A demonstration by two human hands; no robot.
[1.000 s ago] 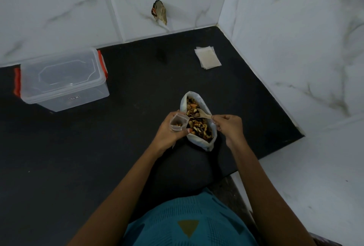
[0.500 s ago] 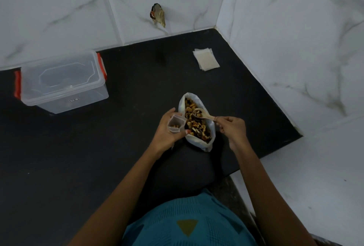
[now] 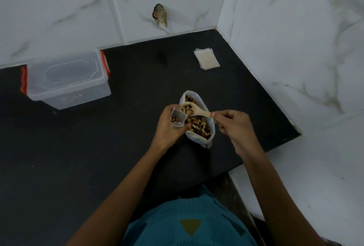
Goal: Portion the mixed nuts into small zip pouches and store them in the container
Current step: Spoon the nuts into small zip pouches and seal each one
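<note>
Mixed nuts (image 3: pixel 199 127) sit in an open white bag (image 3: pixel 204 141) on the black counter (image 3: pixel 118 147). Left hand (image 3: pixel 167 129) grips a small zip pouch (image 3: pixel 178 119) right beside the bag, and right hand (image 3: pixel 234 125) pinches a loaded wooden spoon (image 3: pixel 197 110) at the pouch's rim. The lidded clear container (image 3: pixel 67 80) sits well off to the left.

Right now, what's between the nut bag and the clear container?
In the head view: the left hand holding the small pouch beside the nut bag, then bare black counter to the container.
</note>
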